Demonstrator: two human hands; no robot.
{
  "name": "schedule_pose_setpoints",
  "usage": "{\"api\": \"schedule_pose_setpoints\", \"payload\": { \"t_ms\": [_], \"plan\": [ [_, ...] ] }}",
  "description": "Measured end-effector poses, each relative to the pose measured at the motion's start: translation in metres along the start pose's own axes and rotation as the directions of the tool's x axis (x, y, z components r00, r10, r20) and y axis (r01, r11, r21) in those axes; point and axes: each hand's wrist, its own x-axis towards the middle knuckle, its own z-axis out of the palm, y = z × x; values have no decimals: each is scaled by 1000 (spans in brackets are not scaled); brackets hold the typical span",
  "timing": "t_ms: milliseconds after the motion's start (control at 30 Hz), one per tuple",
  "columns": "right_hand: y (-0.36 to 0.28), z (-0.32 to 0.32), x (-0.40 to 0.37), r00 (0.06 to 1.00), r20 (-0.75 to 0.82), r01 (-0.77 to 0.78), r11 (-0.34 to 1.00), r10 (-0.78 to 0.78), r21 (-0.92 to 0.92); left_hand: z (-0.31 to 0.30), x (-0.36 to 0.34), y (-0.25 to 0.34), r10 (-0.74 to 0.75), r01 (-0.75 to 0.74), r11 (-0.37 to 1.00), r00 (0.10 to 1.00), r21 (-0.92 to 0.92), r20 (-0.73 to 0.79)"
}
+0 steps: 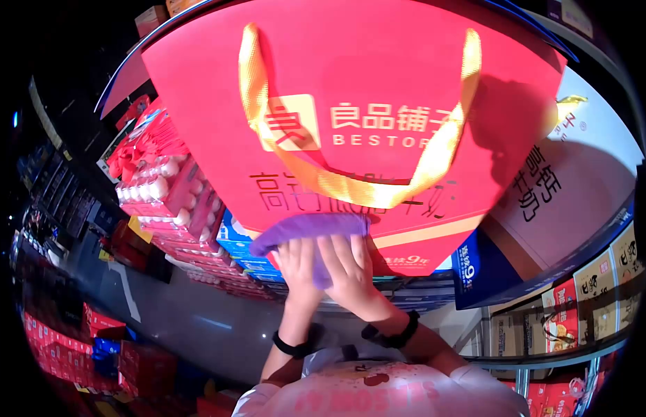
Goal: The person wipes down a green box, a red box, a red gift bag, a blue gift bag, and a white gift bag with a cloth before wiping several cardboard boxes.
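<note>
A purple cloth (pixel 316 226) is bunched across the lower part of a large red gift box (pixel 378 69) with a yellow ribbon handle (pixel 365 191). My left hand (pixel 295 263) grips the cloth, fingers pointing up and the back of the hand toward me. Close beside it my right hand (pixel 347 264) grips the same cloth, and a fold of it hangs between both hands. The fingertips are covered by the cloth, which appears to touch the box. A dark band circles each wrist.
At right stands a white and blue gift box (pixel 531 222). Stacked red packs (pixel 174 187) and blue boxes (pixel 250 254) are at left. More cartons (pixel 524 330) line a shelf at lower right. Grey floor (pixel 219 313) shows below, with red boxes (pixel 59 351) at lower left.
</note>
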Motion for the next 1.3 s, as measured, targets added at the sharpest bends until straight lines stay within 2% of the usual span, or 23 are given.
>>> {"api": "schedule_pose_setpoints", "payload": {
  "t_ms": [167, 233, 267, 300, 367, 433, 567, 633, 667, 700, 767, 867, 967, 1000, 1100, 1200, 1300],
  "plan": [
    [-6, 11, -33, 991, 115, -77, 992, 65, 104, 2, -39, -1, -171, 179, 971, 983, -158, 58],
    [-11, 8, -22, 992, 106, -82, 987, 68, 139, -9, -33, -9, -108, 113, 993, 990, -47, 92],
    [-13, 4, -10, 993, 118, -42, 986, 23, 161, -14, -28, -15, -115, 120, 991, 990, -64, 78],
    [-15, 2, 2, 991, 129, -4, 983, -20, 183, -24, -15, -18, -87, 88, 996, 995, -17, 52],
    [-19, -1, 22, 980, 187, 36, 984, -69, 175, -35, 6, -19, -143, 140, 987, 989, -74, -32],
    [-23, 2, 26, 984, 147, 74, 986, -97, 153, -32, 6, -27, -92, 94, 995, 993, 18, -70],
    [-13, 13, -11, 974, 192, 96, 988, -118, 121, -5, -49, -40, -76, 76, 997, 996, -3, -43],
    [1, 19, -51, 967, 224, 97, 988, -121, 116, -2, -76, -28, -144, 148, 988, 985, -43, 94],
    [7, 15, -63, 968, 224, 93, 990, -114, 105, -1, -94, -27, -161, 174, 984, 964, -44, 212],
    [13, 7, -68, 956, 255, 124, 988, -143, 89, -3, -98, -19, -151, 181, 977, 962, -115, 228],
    [21, -2, -76, 942, 297, 143, 988, -156, 63, 0, -96, -18, -66, 104, 973, 981, -205, 184],
    [28, -25, -46, 976, 188, 100, 993, -112, 69, -1, -56, -5, 47, -26, 990, 988, -140, 149],
    [34, -50, -25, 993, 104, 43, 998, -47, 42, 4, -24, 16, 157, -141, 976, 984, -168, 89],
    [37, -50, -27, 999, 28, 42, 997, -44, 65, 9, -25, 21, 165, -147, 973, 982, -179, 88],
    [54, -40, -67, 998, 35, 43, 997, -45, 69, 28, -46, 35, 134, -115, 960, 989, -256, 57],
    [61, -34, -116, 994, 110, -24, 998, 18, 56, 64, -104, 33, 191, -183, 967, 981, -178, 27],
    [65, -53, -109, 988, 151, -22, 999, 17, 34, 65, -100, 44, 193, -195, 975, 981, -102, -32]
  ]
}}
